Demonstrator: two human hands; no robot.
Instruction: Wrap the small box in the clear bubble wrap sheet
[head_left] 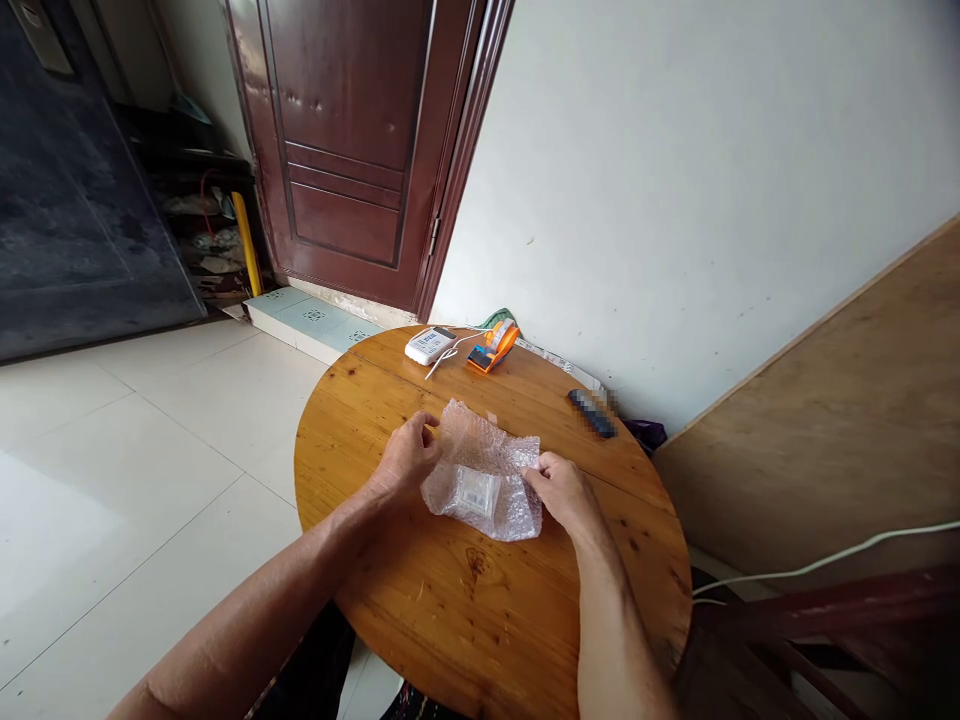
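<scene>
A sheet of clear bubble wrap (pixel 480 437) lies spread on the round wooden table, in front of me. On its lower part rests a small flat packet (pixel 475 492) in clear plastic, with dark printing on it. My right hand (pixel 564 488) pinches the wrap's right edge between thumb and fingers. At the left edge, my left hand (pixel 411 455) is beside the wrap, its fingers bent and slightly apart, with nothing visible between them.
Along the table's (pixel 352 420) far side are a white device (pixel 430 345) with a cable, an orange tape dispenser (pixel 495 347) and a dark, partly blurred object (pixel 592 413). A white wall (pixel 675 200) and a brown door (pixel 337 150) stand behind.
</scene>
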